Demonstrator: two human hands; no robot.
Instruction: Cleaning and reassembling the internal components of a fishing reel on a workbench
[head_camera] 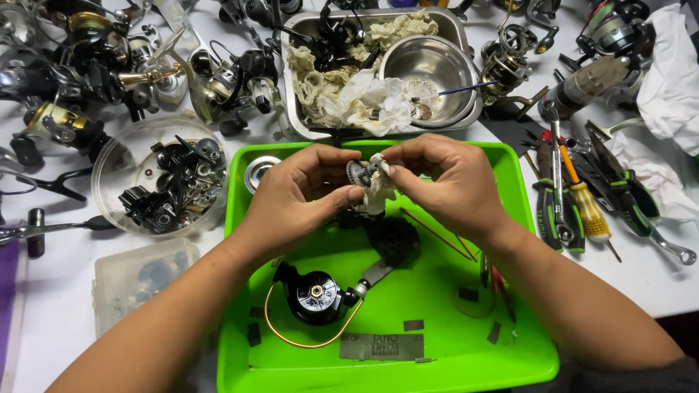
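Over a bright green tray [524, 349], my left hand [298, 193] and my right hand [448, 182] meet around a small metal gear [358, 172]. My left hand pinches the gear. A scrap of off-white cloth [378, 191] is pressed against it by my right hand's fingers. Below the hands, on the tray, lies a black fishing reel body [317, 295] with a gold wire bail, and a dark round part [393, 239].
A clear round tub of black parts [164, 185] stands left of the tray, with several reels [95, 51] behind it. At the back is a metal pan with rags [328, 87] and a steel bowl [429, 69]. Pliers, screwdrivers and wrenches [582, 204] lie right.
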